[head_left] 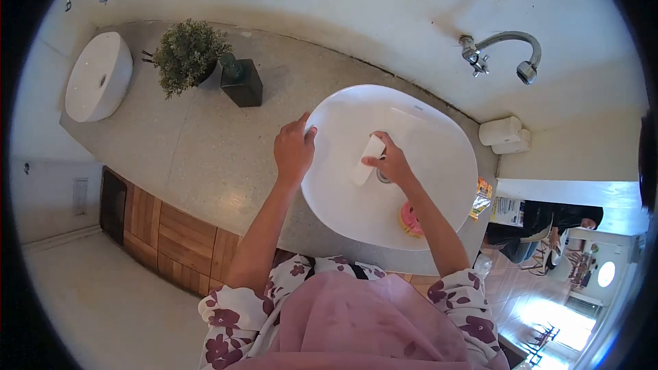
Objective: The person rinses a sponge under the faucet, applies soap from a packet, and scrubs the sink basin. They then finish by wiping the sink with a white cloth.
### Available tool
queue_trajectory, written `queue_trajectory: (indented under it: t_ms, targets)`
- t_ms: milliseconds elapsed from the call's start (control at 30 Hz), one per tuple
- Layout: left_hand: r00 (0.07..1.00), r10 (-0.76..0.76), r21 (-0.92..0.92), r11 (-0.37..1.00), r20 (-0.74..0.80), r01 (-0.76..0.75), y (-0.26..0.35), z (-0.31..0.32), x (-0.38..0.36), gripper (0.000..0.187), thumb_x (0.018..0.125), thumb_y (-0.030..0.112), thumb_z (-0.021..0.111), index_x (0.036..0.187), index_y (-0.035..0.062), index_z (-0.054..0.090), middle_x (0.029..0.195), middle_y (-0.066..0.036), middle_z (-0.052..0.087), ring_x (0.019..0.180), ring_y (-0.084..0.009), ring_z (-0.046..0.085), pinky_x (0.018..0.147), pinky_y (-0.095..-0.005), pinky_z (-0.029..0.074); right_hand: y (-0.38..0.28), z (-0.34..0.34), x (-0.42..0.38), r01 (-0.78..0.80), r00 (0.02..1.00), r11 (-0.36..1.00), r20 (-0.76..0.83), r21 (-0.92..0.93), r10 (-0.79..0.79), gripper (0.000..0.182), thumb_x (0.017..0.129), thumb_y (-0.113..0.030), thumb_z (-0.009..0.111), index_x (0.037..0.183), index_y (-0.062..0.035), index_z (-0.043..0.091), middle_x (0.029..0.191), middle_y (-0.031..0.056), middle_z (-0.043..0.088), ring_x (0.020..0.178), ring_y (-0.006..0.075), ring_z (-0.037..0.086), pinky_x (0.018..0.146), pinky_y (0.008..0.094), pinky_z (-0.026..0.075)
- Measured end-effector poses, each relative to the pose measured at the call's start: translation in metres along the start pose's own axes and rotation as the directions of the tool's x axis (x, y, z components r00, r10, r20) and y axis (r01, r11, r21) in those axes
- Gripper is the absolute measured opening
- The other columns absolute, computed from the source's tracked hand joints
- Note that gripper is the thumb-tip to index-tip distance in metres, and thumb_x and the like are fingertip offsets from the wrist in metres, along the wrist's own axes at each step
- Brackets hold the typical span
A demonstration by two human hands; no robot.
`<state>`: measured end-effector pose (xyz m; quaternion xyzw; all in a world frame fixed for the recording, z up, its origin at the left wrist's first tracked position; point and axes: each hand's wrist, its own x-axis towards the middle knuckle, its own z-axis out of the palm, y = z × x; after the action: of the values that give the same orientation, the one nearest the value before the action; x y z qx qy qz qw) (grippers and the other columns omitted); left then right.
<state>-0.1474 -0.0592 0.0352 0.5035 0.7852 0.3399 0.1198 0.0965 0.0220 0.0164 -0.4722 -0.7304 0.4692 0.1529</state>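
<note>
Pinching a white rectangular block, seemingly a soap bar or small sponge (pixel 366 159), between thumb and curled fingertips, the right hand (pixel 392 163) is held low inside the glossy white oval ceramic basin (pixel 439 144), with the block slanting away from the fingers toward the near-left wall of the bowl. The left hand (pixel 295 151) is laid on the basin's left rim, its fingers loosely together and bent over the edge, the index tip raised; nothing is gripped by it. A slip is judged to be the main risk: the block is pinched only at its upper end, and against glazed, probably wet ceramic it could be squeezed out and slid toward the metal drain (pixel 384 177), which lies just beneath the right fingers. A round pink object with a paler centre (pixel 411 219) rests on the bowl's near slope, below the right wrist, and could be knocked by the forearm. The curved chrome tap (pixel 506 48) is mounted on the wall well beyond the fingers. Left of the left hand, across the speckled grey stone counter (pixel 205 157), a dark square dispenser bottle (pixel 241 81) and a small bushy green potted plant (pixel 186 55) are set, with a second white basin (pixel 98 77) farther off. Loose floral sleeves (pixel 236 318) could be wetted at the rim.
</note>
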Motion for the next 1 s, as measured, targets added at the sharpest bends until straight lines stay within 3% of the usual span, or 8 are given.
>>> queue_trajectory:
  t_ms: [100,167,367,533,600,733,933,1000]
  targets:
    - [1.0,0.005,-0.012,1.0,0.003,-0.005,-0.003,0.003,0.001,0.038,0.085,0.021,0.066,0.121,0.0072,0.062,0.105,-0.015,0.067,0.102,-0.0308,0.061,0.087,-0.0413,0.048,0.018,-0.011,0.02,-0.012,0.997,1.0,-0.074,0.016,0.013,0.07,0.073,-0.027,0.081,0.129,-0.0082,0.043,0.095,0.0144,0.065,0.089,0.0248,0.064,0.079,0.0367,0.05]
    - [1.0,0.0,-0.015,1.0,0.008,0.0,-0.002,0.001,0.0,0.038,0.085,0.021,0.065,0.121,0.0074,0.061,0.105,-0.015,0.067,0.102,-0.031,0.061,0.087,-0.0415,0.048,0.002,-0.016,0.021,-0.035,0.966,0.991,-0.249,0.127,0.066,0.069,0.073,-0.025,0.081,0.128,-0.0092,0.043,0.095,0.014,0.065,0.09,0.0246,0.064,0.08,0.036,0.05]
    - [1.0,-0.014,-0.014,1.0,0.018,0.014,-0.001,0.001,0.001,0.038,0.086,0.021,0.065,0.121,0.0072,0.061,0.106,-0.016,0.066,0.102,-0.0313,0.06,0.087,-0.0423,0.048,-0.003,0.011,-0.004,0.029,0.993,0.992,-0.113,0.124,-0.015,0.064,0.075,-0.02,0.079,0.127,-0.0087,0.043,0.098,0.0142,0.065,0.091,0.0249,0.065,0.077,0.0358,0.052]
    - [1.0,-0.004,-0.016,1.0,0.01,0.004,-0.002,-0.001,-0.002,0.038,0.086,0.021,0.065,0.121,0.0068,0.061,0.106,-0.016,0.066,0.103,-0.0313,0.06,0.088,-0.0423,0.047,-0.003,-0.01,0.021,-0.001,0.966,0.995,-0.256,0.099,0.027,0.065,0.074,-0.019,0.079,0.128,-0.0091,0.044,0.098,0.0136,0.065,0.09,0.0224,0.065,0.077,0.0353,0.052]
    - [0.999,-0.026,-0.024,0.999,0.034,0.027,0.001,-0.002,0.0,0.038,0.086,0.02,0.065,0.121,0.0064,0.061,0.107,-0.016,0.066,0.103,-0.0314,0.06,0.088,-0.0423,0.047,-0.005,0.003,0.013,-0.015,0.981,0.991,-0.192,0.134,0.041,0.065,0.074,-0.018,0.079,0.128,-0.0086,0.044,0.098,0.0137,0.065,0.091,0.0212,0.064,0.076,0.0349,0.052]
    - [0.999,-0.033,-0.022,0.999,0.031,0.033,0.002,-0.002,0.0,0.038,0.085,0.02,0.065,0.121,0.0059,0.061,0.107,-0.016,0.066,0.103,-0.0314,0.06,0.087,-0.0426,0.047,-0.029,0.01,-0.011,-0.043,0.998,0.999,-0.053,-0.015,0.043,0.066,0.074,-0.017,0.08,0.129,-0.0087,0.043,0.096,0.0135,0.065,0.085,0.0216,0.065,0.075,0.0339,0.052]
    - [0.999,-0.018,-0.018,1.0,0.028,0.019,0.0,-0.002,-0.001,0.038,0.085,0.021,0.066,0.12,0.0055,0.061,0.106,-0.016,0.066,0.103,-0.0315,0.06,0.087,-0.0421,0.048,-0.005,-0.015,0.017,0.001,0.966,0.993,-0.255,0.116,0.029,0.066,0.074,-0.018,0.079,0.129,-0.0084,0.043,0.094,0.0142,0.064,0.082,0.0224,0.064,0.074,0.0344,0.051]
    - [0.999,-0.012,-0.037,0.999,0.038,0.013,0.0,-0.001,0.001,0.038,0.085,0.021,0.066,0.12,0.0056,0.062,0.106,-0.017,0.066,0.102,-0.0315,0.061,0.087,-0.0418,0.048,-0.017,0.003,0.0,-0.008,0.985,0.998,-0.173,0.057,0.018,0.066,0.074,-0.018,0.079,0.128,-0.0082,0.043,0.095,0.0147,0.065,0.084,0.023,0.064,0.074,0.0347,0.051]
